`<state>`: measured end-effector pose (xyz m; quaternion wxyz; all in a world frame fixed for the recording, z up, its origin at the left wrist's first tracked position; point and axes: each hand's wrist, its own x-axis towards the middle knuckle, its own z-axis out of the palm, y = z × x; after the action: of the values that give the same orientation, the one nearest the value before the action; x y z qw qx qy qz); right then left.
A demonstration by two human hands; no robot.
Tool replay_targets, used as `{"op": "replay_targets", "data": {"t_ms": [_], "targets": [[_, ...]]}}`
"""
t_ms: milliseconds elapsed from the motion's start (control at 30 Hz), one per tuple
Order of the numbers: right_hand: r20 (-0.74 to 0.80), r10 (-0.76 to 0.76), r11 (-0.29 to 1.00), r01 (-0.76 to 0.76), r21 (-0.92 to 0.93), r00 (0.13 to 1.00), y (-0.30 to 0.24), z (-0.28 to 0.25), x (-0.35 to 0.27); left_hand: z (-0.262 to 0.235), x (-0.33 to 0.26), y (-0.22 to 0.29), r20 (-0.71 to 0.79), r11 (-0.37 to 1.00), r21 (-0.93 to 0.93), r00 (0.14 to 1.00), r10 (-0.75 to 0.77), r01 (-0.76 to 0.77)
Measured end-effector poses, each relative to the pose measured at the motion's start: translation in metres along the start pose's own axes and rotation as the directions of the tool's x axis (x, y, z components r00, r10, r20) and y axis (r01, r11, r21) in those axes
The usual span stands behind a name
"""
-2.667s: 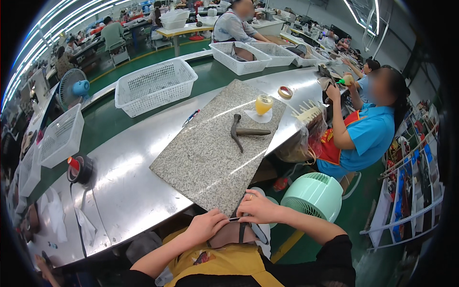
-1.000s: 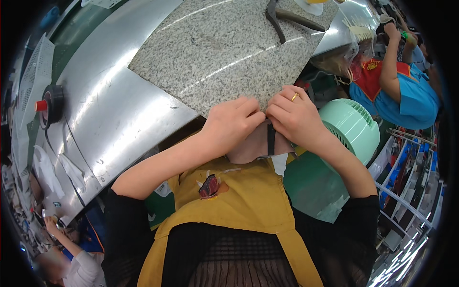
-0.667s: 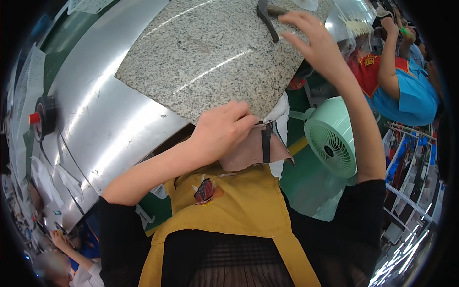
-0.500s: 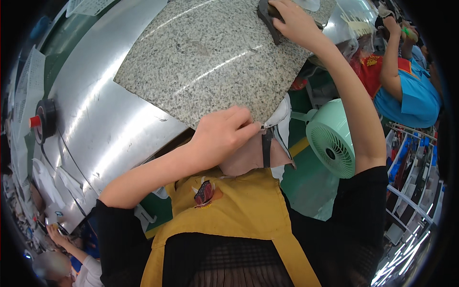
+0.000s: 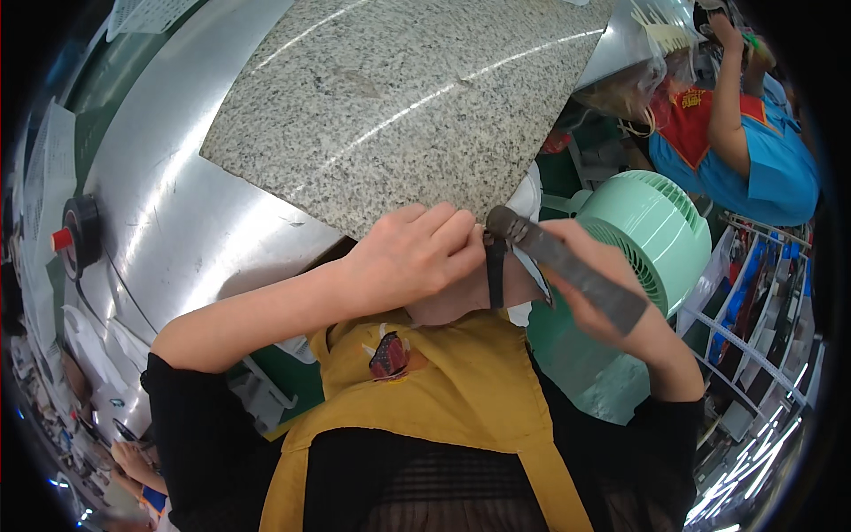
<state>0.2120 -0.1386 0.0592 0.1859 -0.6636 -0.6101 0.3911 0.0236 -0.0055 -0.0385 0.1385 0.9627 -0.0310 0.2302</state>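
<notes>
My left hand (image 5: 412,253) is closed, its fingers gathered at the near corner of a speckled grey granite slab (image 5: 399,106). It pinches the upper edge of a pinkish-beige leather piece (image 5: 448,303) that hangs down in front of my apron. A black strap (image 5: 495,282) runs down the leather beside my fingertips. My right hand (image 5: 610,255) grips a dark metal hammer (image 5: 572,266); its rounded end hovers over or touches the top of the strap, I cannot tell which. The hammer hides part of my right fingers.
The slab lies on a shiny metal table (image 5: 142,195). A black tape-like roll with a red core (image 5: 81,235) stands at left. A pale green fan (image 5: 660,230) is close to my right arm. Beyond it, a person in blue (image 5: 780,177) works near a rack (image 5: 753,310).
My right hand has brought the hammer from the slab's far right down toward me, beside my left fingers. My left hand stays on the leather piece, nearly in place.
</notes>
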Motion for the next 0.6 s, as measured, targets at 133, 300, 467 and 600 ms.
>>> {"op": "replay_targets", "data": {"t_ms": [133, 300, 467, 600], "targets": [[-0.058, -0.004, 1.0, 0.004, -0.015, 0.998, 0.0, 0.006, -0.005, 0.0, 0.001, 0.001, -0.014, 0.999, 0.028, 1.0, 0.02, -0.019], [0.01, 0.009, 0.999, -0.008, -0.042, 1.0, 0.0, 0.012, 0.001, 0.002, 0.0, 0.0, -0.032, 0.999, 0.035, 0.999, 0.023, -0.021], [-0.131, -0.102, 0.994, 0.096, -0.053, 0.986, -0.003, 0.004, -0.001, -0.004, 0.002, 0.003, 0.011, 0.996, 0.085, 1.0, 0.018, -0.019], [-0.002, 0.041, 0.999, -0.041, -0.032, 0.999, -0.001, 0.014, 0.002, -0.005, 0.002, 0.003, -0.022, 0.997, 0.037, 0.997, -0.073, 0.074]]}}
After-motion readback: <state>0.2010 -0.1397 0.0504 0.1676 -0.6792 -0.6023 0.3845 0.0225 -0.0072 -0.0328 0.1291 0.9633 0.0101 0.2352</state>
